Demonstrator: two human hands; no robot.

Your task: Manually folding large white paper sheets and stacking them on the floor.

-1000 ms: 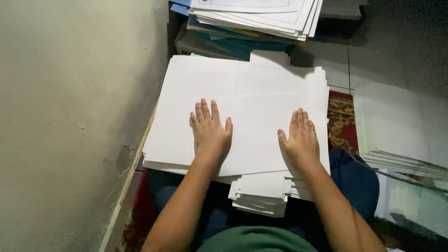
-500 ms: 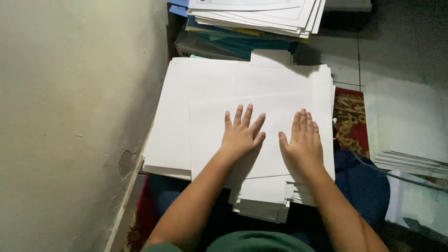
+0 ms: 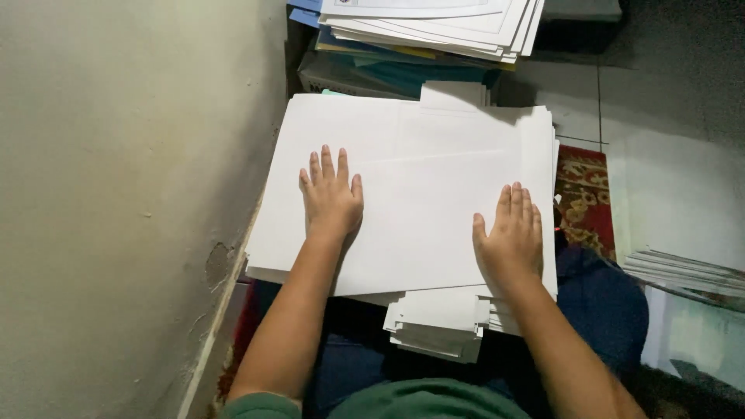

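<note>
A pile of white paper sheets [image 3: 434,155] lies across my lap in the head view. On top is a large folded sheet [image 3: 423,225]. My left hand [image 3: 332,198] presses flat on its left side, fingers spread. My right hand [image 3: 511,237] lies flat on its right side near the edge. Neither hand grips anything. A smaller bundle of folded white papers [image 3: 438,322] sticks out from under the pile near my body.
A plain wall [image 3: 132,194] runs close along the left. Behind the pile is a stack of papers and blue folders [image 3: 427,39]. A patterned red rug [image 3: 582,194] and more sheets [image 3: 683,271] lie to the right on the tiled floor.
My left hand slid right toward the other hand, then back left across the top sheet. My right hand stayed nearly still on the right side.
</note>
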